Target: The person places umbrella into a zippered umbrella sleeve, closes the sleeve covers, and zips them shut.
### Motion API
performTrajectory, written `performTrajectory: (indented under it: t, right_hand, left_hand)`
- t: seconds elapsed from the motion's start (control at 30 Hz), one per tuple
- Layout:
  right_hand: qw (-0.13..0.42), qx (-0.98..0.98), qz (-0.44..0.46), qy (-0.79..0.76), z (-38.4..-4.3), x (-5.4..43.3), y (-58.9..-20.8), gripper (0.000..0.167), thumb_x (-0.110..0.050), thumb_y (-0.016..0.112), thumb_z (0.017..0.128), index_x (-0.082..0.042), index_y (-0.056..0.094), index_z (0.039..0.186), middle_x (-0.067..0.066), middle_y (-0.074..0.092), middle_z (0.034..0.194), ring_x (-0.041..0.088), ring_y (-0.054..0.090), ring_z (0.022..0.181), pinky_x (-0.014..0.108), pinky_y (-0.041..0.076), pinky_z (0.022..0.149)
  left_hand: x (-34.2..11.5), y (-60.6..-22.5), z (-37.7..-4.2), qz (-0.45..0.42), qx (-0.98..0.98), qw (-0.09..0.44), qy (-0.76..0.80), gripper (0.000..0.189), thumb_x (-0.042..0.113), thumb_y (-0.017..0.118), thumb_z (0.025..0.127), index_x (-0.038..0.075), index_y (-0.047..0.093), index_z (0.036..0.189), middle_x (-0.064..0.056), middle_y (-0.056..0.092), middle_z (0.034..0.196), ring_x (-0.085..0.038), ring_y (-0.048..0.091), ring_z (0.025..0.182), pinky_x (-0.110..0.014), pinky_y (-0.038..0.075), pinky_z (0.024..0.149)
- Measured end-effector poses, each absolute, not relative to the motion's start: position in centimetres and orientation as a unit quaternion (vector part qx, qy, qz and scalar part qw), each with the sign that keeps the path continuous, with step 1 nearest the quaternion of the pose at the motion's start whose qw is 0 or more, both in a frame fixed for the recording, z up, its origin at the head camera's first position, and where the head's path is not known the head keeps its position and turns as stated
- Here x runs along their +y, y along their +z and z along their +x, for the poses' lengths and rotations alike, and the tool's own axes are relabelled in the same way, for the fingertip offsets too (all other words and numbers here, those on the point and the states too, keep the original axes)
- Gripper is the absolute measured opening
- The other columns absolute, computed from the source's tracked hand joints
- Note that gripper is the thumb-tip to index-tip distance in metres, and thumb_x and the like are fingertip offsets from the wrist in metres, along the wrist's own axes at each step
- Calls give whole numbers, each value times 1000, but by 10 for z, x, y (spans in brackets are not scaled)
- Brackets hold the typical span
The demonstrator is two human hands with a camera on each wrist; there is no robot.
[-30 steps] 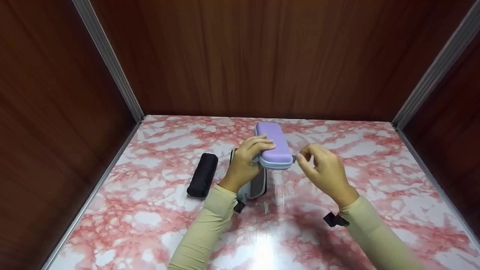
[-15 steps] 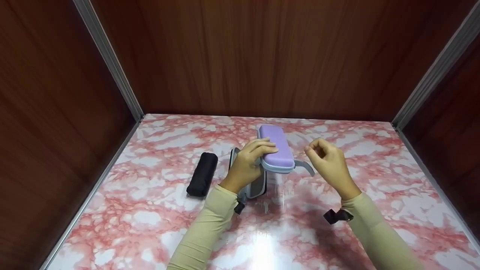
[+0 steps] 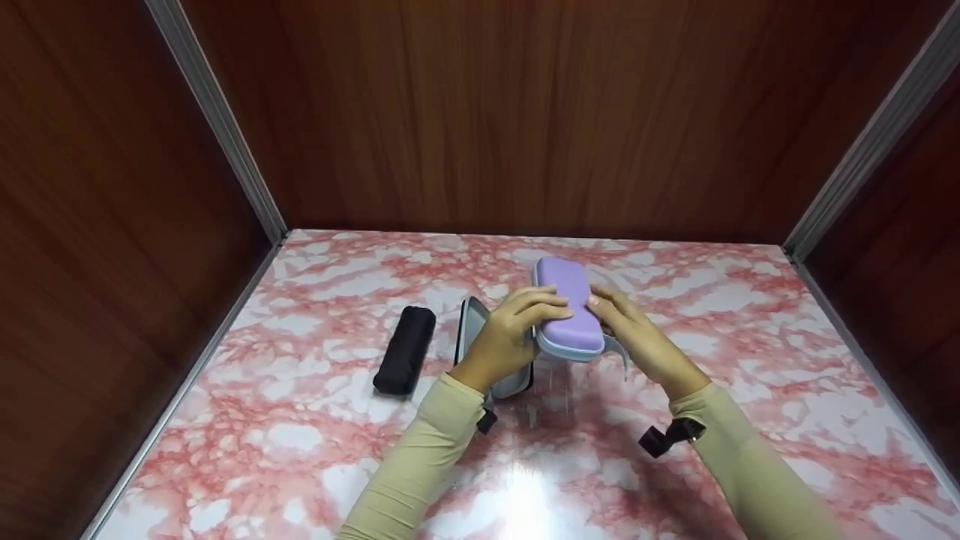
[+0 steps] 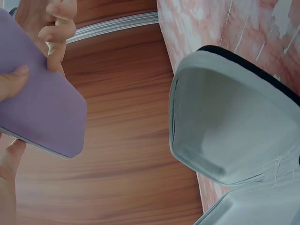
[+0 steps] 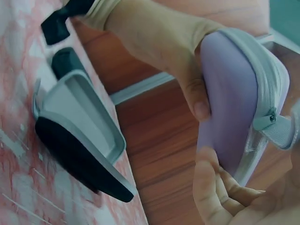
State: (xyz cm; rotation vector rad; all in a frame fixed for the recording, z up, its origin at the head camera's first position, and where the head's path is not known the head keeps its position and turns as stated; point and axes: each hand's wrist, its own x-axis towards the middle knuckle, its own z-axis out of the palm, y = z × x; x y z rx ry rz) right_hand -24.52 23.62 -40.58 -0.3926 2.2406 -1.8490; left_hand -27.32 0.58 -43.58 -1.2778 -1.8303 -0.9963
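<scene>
A purple hard-shell zip case (image 3: pixel 564 279) is held above the table between both hands. My left hand (image 3: pixel 508 337) grips its left side, with fingers lying across the top. On the opposite side my right hand (image 3: pixel 643 337) grips the edge, thumb on the lid. From the near end hangs a grey strap (image 3: pixel 620 351); the zipper pull (image 5: pixel 268 121) shows beside it in the right wrist view. Below the left hand, partly hidden, a black case (image 5: pixel 77 152) with pale grey lining (image 4: pixel 243 112) lies spread apart. Its visible inside holds nothing.
A black fabric pouch (image 3: pixel 406 349), long and rounded, lies to the left on the red-and-white marbled table (image 3: pixel 292 435). Dark wood panels (image 3: pixel 525 120) with metal edge strips (image 3: pixel 225 127) enclose the back and both sides.
The right hand first leaves the strap, which drops to hang loose, then comes in and grips the purple case's right side. The case and left hand shift slightly right and nearer.
</scene>
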Motion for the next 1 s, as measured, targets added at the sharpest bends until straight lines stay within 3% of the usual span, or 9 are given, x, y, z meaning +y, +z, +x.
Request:
performTrajectory:
  t: [0.2,0.3,0.47,0.67,0.8,1.0]
  right_hand:
    - [112,713,-108,-683,-242,232,-407,67,-34,46,105,-3,17,157,28,32,149,35,48,126,30,48,94]
    - [102,698,-98,-702,-240,231,-408,66,-31,47,104,-3,18,156,28,37,143,30,54,118,32,50,92]
    - [76,681,-95,-722,-237,230,-408,63,-26,49,104,-3,21,156,25,41,135,25,60,109,33,53,88]
    - [60,662,-102,-740,-236,231,-410,61,-21,50,103,-5,24,156,25,47,128,25,63,103,34,55,84]
    - [54,663,-105,-739,-236,233,-411,59,-20,49,103,-7,27,156,24,49,125,25,64,101,35,55,83]
    - [52,676,-96,-729,-237,239,-412,60,-20,51,104,-11,26,158,22,50,123,25,64,100,34,54,84]
  left_hand:
    - [8,-435,-272,-470,-722,330,-385,54,-8,80,75,18,66,120,-7,60,130,-24,53,128,-33,39,109]
    - [8,-436,-272,-420,-747,298,-420,64,0,85,71,18,61,128,-10,53,135,-25,51,128,-33,41,107]
    - [9,-439,-273,-319,-749,165,-557,87,4,89,70,9,43,144,-17,46,136,-28,50,126,-38,45,104]
    - [7,-438,-270,-259,-701,9,-665,82,0,81,77,4,38,147,-16,55,129,-26,63,110,-35,54,92]
    - [4,-436,-270,-257,-656,-65,-707,80,-4,77,81,4,38,150,-17,60,125,-29,67,102,-38,56,87]
    - [4,-436,-270,-255,-596,-126,-751,71,-2,64,88,-1,34,153,-20,60,126,-28,67,102,-41,56,88]
